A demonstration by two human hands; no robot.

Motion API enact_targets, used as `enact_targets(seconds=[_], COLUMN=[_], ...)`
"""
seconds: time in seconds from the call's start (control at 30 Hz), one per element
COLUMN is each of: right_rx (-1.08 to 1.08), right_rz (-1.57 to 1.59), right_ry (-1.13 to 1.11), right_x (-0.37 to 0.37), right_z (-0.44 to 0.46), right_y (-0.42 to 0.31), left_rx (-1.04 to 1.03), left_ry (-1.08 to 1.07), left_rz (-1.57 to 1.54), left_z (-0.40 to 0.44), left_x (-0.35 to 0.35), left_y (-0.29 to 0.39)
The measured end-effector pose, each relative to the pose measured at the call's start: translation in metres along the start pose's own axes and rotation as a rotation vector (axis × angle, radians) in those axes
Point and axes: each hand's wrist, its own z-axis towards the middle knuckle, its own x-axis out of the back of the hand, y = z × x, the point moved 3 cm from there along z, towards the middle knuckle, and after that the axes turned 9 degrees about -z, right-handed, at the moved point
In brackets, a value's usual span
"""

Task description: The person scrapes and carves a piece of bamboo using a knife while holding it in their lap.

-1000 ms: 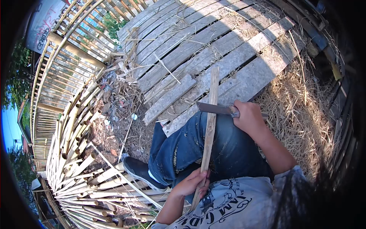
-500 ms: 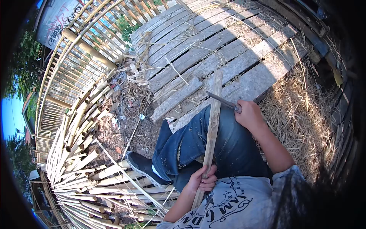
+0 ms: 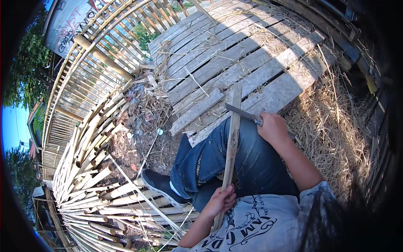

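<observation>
My right hand (image 3: pixel 272 127) is closed around the handle of a long-bladed knife (image 3: pixel 242 112). Its dark blade lies across a long, rough wooden strip (image 3: pixel 232 145) near the strip's far end. That strip runs over my jeans-clad leg (image 3: pixel 254 153), from the pallet side back toward my shirt. Near the lower end, my left hand (image 3: pixel 220 200) has its fingers wrapped around the strip. The strip's very end is partly hidden by that hand and the shirt.
A weathered slatted wooden platform (image 3: pixel 235 54) lies ahead, strewn with shavings, with a loose board (image 3: pixel 197 111) at its near edge. Cut bamboo poles (image 3: pixel 100 185) are heaped at left beside a bamboo fence (image 3: pixel 84 84). Dry shavings (image 3: pixel 331 134) cover the ground at right.
The knife blade has turned so more of its flat side shows, still at the strip's upper part. My left hand has shifted slightly down along with the strip. The view has moved slightly.
</observation>
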Motion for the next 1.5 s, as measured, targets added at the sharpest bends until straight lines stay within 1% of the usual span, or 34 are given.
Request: enact_targets(seconds=[0.03, 0.1, 0.13, 0.17, 0.23, 0.27, 0.33, 0.37, 0.43, 0.53, 0.6, 0.63, 0.77, 0.83, 0.93, 1.0, 1.03, 1.07, 1.1, 1.13, 1.17, 1.23, 1.33, 1.4, 1.5], right_rx=[0.004, -0.030, -0.031, -0.043, -0.048, -0.054, -0.057, -0.051, -0.047, -0.042, 0.047, 0.048, 0.120, 0.132, 0.177, 0.221, 0.222, 0.204, 0.186, 0.188, 0.161, 0.130, 0.197, 0.196, 0.214], right_rz=[0.002, 0.046, 0.046, 0.089, 0.132, 0.138, 0.145, 0.155, 0.169, 0.144, 0.056, 0.059, 0.022, -0.006, 0.043, 0.145, 0.141, 0.196, 0.251, 0.247, 0.233, 0.212, 0.251, 0.267, 0.195], right_ry=[0.003, -0.014, -0.012, -0.022, -0.032, -0.035, -0.044, -0.025, -0.010, -0.037, -0.013, -0.016, -0.024, -0.044, -0.028, 0.069, 0.062, 0.110, 0.156, 0.143, 0.132, 0.114, 0.131, 0.052, 0.000], right_x=[-0.002, -0.004, -0.004, -0.005, -0.005, -0.006, -0.007, -0.008, -0.009, -0.005, -0.003, -0.002, -0.002, -0.002, -0.002, -0.001, -0.002, 0.001, 0.003, 0.003, 0.002, 0.000, 0.001, 0.001, 0.009], right_z=[0.001, 0.002, 0.002, 0.002, 0.003, 0.003, 0.003, 0.003, 0.001, 0.002, 0.001, 0.001, 0.003, 0.004, 0.003, -0.002, -0.004, -0.008, -0.011, -0.014, -0.016, -0.021, -0.026, -0.030, -0.032], right_y=[0.000, 0.003, 0.003, 0.005, 0.005, 0.006, 0.007, 0.007, 0.007, 0.006, 0.001, 0.001, 0.000, 0.001, 0.004, 0.005, 0.003, 0.001, -0.002, -0.004, -0.005, -0.004, -0.001, 0.001, 0.003], left_rx=[-0.005, -0.065, -0.089, -0.089, -0.242, -0.245, -0.350, -0.348, -0.357, -0.313, -0.291, -0.269, -0.250, -0.253, -0.208, -0.190, -0.178, -0.174, -0.116, -0.057, -0.051, -0.128, -0.161, -0.154, -0.134], left_ry=[0.000, 0.167, 0.213, 0.210, 0.357, 0.359, 0.395, 0.398, 0.443, 0.502, 0.534, 0.563, 0.577, 0.534, 0.510, 0.499, 0.492, 0.493, 0.474, 0.454, 0.454, 0.448, 0.475, 0.477, 0.478], left_rz=[0.002, 0.264, 0.306, 0.306, 0.559, 0.556, 0.815, 0.813, 0.938, 0.985, 1.003, 1.020, 1.099, 1.118, 1.136, 1.148, 1.165, 1.157, 1.148, 1.136, 1.124, 1.083, 1.092, 1.083, 1.082], left_z=[-0.001, -0.003, -0.004, -0.004, -0.006, -0.007, -0.009, -0.009, -0.012, -0.016, -0.018, -0.019, -0.020, -0.021, -0.026, -0.032, -0.035, -0.037, -0.039, -0.041, -0.043, -0.046, -0.042, -0.040, -0.042], left_x=[-0.002, -0.001, 0.000, -0.004, -0.011, -0.012, -0.017, -0.019, -0.025, -0.031, -0.034, -0.034, -0.035, -0.035, -0.036, -0.036, -0.035, -0.033, -0.031, -0.029, -0.025, -0.019, -0.019, -0.018, -0.019], left_y=[-0.001, 0.000, 0.000, -0.001, 0.004, 0.004, 0.010, 0.010, 0.014, 0.018, 0.022, 0.023, 0.023, 0.023, 0.021, 0.017, 0.015, 0.014, 0.010, 0.005, 0.003, 0.002, 0.003, 0.003, 0.002])
